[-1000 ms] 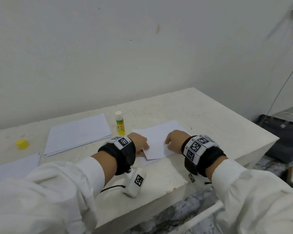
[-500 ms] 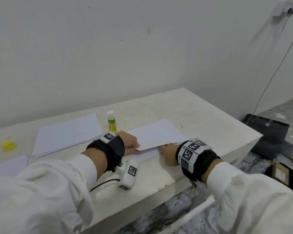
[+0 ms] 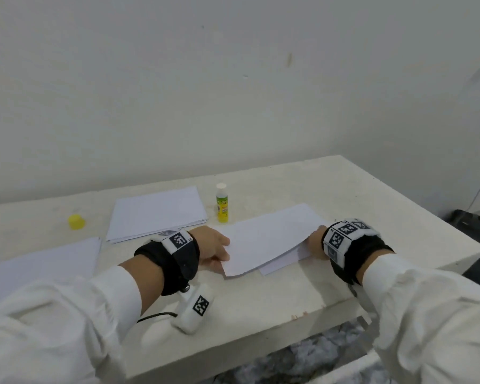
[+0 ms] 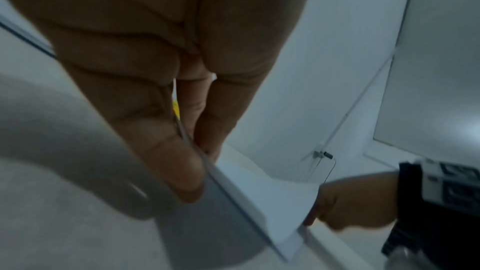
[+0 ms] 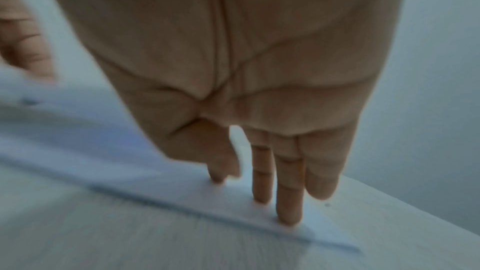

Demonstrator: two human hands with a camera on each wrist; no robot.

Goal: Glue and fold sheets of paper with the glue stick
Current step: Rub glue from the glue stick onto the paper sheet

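Observation:
A folded white sheet (image 3: 272, 239) lies on the table near the front edge, its upper flap slightly raised over the lower layer (image 3: 283, 263). My left hand (image 3: 225, 256) pinches the flap's left edge between thumb (image 4: 171, 163) and fingers. My right hand (image 3: 312, 242) is at the sheet's right end. In the right wrist view its straight fingers (image 5: 262, 184) touch the paper (image 5: 155, 182) with their tips. The yellow-green glue stick (image 3: 222, 205) stands upright and uncapped just behind the sheet. Its yellow cap (image 3: 76, 222) lies far left.
A stack of white sheets (image 3: 155, 214) lies left of the glue stick, and another stack (image 3: 39, 261) sits at the left edge of view. The table (image 3: 344, 189) ends close in front and at the right. A dark box (image 3: 474, 225) lies on the floor beyond.
My hands have moved apart along the sheet, the right one out to its right end. The upper flap has come up off the lower layer, with the left hand now pinching its edge.

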